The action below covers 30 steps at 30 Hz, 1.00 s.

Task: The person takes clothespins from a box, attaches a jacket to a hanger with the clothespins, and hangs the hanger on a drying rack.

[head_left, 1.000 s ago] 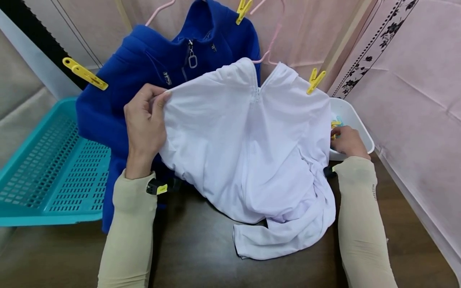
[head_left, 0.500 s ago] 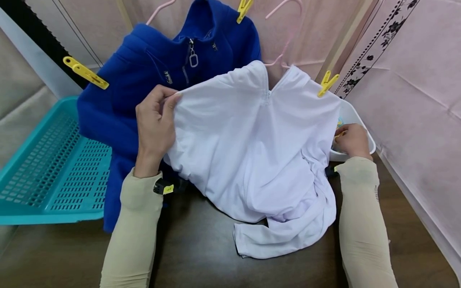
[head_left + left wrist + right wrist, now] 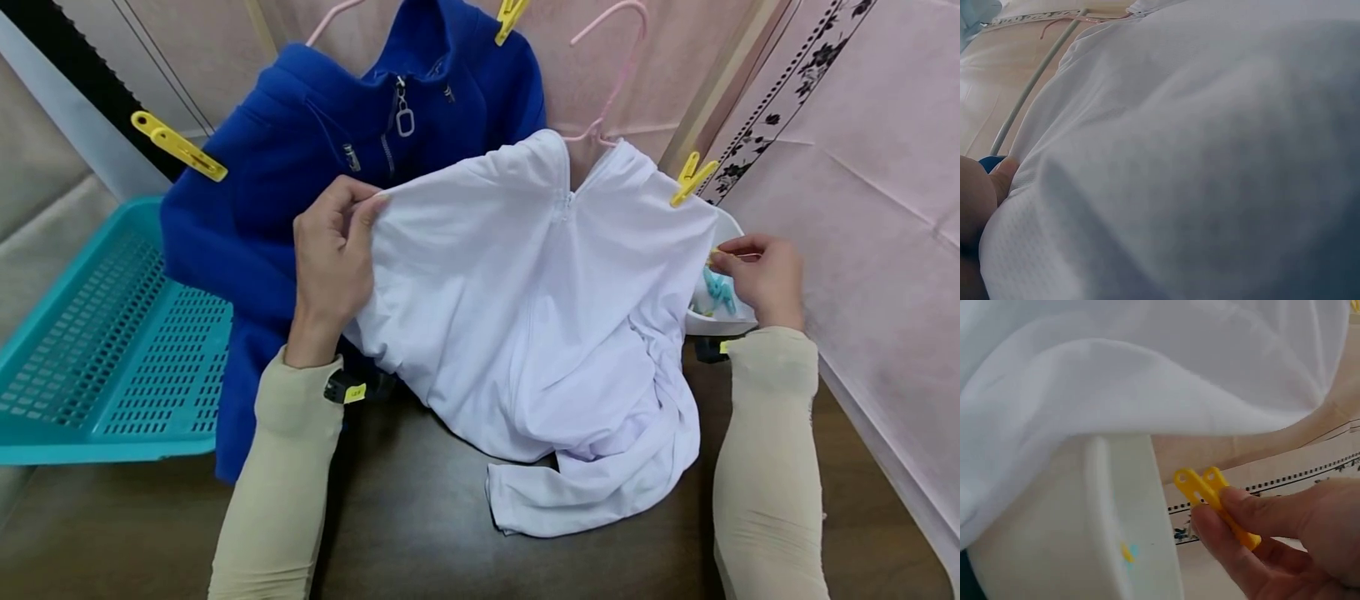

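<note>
A white zip-neck top point(image 3: 480, 275) hangs on a pink hanger point(image 3: 619, 82), its lower part and a sleeve lying on the table. My left hand point(image 3: 333, 262) pinches its left shoulder edge between thumb and fingers; in the left wrist view the pale cloth point(image 3: 1179, 125) fills most of the picture. My right hand point(image 3: 772, 279) holds a yellow clothespin point(image 3: 1210, 495) between thumb and fingers, just above the white bin point(image 3: 716, 328). Another yellow clothespin point(image 3: 692, 180) is clipped to the top's right shoulder.
Behind, a blue zip-neck top point(image 3: 258, 217) hangs with yellow clothespins point(image 3: 180, 148) at both shoulders. A turquoise slotted basket point(image 3: 75, 457) stands at the left. Teal clothespins point(image 3: 720, 290) lie in the bin, beside the pink wall cloth point(image 3: 870, 275). The table point(image 3: 420, 517) is dark wood.
My right hand has come up out of the bin, moving right, with a yellow clothespin. My left hand has shifted right, and the white top and its hanger have moved the same way.
</note>
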Available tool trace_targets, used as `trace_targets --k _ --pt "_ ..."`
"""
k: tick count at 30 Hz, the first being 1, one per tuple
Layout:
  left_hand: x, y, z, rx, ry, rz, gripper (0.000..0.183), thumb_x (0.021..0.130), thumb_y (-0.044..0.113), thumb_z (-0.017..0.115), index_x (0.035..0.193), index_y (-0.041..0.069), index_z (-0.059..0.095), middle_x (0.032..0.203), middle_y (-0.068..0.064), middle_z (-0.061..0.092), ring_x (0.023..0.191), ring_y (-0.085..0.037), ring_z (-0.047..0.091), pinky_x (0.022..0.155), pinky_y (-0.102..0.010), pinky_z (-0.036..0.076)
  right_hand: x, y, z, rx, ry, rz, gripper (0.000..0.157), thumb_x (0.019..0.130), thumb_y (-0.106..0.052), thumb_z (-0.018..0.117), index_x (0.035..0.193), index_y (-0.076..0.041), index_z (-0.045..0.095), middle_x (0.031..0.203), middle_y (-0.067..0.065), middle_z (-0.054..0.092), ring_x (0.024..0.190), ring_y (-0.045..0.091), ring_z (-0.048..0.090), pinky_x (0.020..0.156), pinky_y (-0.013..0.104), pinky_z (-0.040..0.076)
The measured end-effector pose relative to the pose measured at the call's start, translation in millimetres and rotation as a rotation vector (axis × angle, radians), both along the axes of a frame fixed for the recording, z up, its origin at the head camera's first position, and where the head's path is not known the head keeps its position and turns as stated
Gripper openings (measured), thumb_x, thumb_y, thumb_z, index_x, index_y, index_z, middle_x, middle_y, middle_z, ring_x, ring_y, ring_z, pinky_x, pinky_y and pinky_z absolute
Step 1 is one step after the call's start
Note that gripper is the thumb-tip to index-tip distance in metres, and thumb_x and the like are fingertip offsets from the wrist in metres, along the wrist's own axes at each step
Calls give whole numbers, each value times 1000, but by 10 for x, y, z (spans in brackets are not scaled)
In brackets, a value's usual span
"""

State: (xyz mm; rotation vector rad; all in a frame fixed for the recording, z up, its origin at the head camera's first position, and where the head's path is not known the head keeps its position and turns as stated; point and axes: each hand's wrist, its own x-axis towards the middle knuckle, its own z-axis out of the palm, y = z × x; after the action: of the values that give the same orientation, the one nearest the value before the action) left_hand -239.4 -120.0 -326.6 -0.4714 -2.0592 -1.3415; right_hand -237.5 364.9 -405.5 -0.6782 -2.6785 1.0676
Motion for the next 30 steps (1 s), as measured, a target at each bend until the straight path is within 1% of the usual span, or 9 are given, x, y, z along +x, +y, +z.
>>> trace_targets --k 4,6,9,12,15,18,21,25,30 --pt "117 57 93 -5 -12 -9 23 96 17 58 95 -6 65 88 -18 70 67 -9 55 61 -17 38 37 -13 74 1 -3 124 46 101 -22 44 145 -36 39 110 4 49 75 -3 59 65 13 50" --pt "162 76 125 -8 -15 -12 23 96 15 57 95 -7 64 89 -19 70 67 -10 55 61 -17 38 58 -19 102 11 -25 190 49 103 -19 36 148 -38 31 116 9 49 78 0 60 66 13 49" --pt "193 88 148 -12 -17 -19 23 97 15 57 94 -7 64 90 -19 70 66 -11 55 60 -17 37 83 -26 122 40 -47 269 47 104 -18 29 150 -23 33 128 16 47 89 14 59 70 17 47" --pt "195 91 147 -19 -19 -21 23 97 15 57 94 -7 64 90 -19 70 65 -13 54 59 -18 37 98 -37 114 21 -64 298 46 104 -22 28 148 -8 33 134 19 42 100 28 53 78 26 47" --pt "200 93 147 -24 -24 -22 23 97 15 57 94 -6 64 90 -19 69 65 -15 54 58 -18 37 106 -51 109 -52 -84 267 45 104 -32 28 142 -8 27 131 16 42 102 29 48 83 33 44" --pt "205 97 147 -22 -31 -23 22 97 15 57 94 -6 64 90 -19 69 66 -15 55 59 -18 37 110 -72 143 -133 -76 205 39 102 -47 26 130 -20 25 119 6 42 98 24 44 82 34 41" --pt "210 102 152 -20 -34 -25 22 97 15 57 94 -6 64 91 -19 69 67 -15 55 59 -18 37 120 -104 218 -149 -28 155 35 98 -58 20 119 -31 27 105 -2 37 95 20 43 80 29 42" --pt "218 110 156 -19 -33 -32 22 97 14 56 94 -7 63 90 -19 69 66 -15 55 58 -19 37 164 -163 337 -177 117 95 32 98 -57 19 115 -33 32 99 -7 38 90 15 46 78 16 44" --pt "228 130 156 -7 -42 -54 22 96 14 57 93 -7 63 86 -19 67 65 -17 52 58 -19 35 257 -255 475 -266 353 86 33 98 -45 38 116 -21 50 100 -8 52 87 10 51 74 11 47"
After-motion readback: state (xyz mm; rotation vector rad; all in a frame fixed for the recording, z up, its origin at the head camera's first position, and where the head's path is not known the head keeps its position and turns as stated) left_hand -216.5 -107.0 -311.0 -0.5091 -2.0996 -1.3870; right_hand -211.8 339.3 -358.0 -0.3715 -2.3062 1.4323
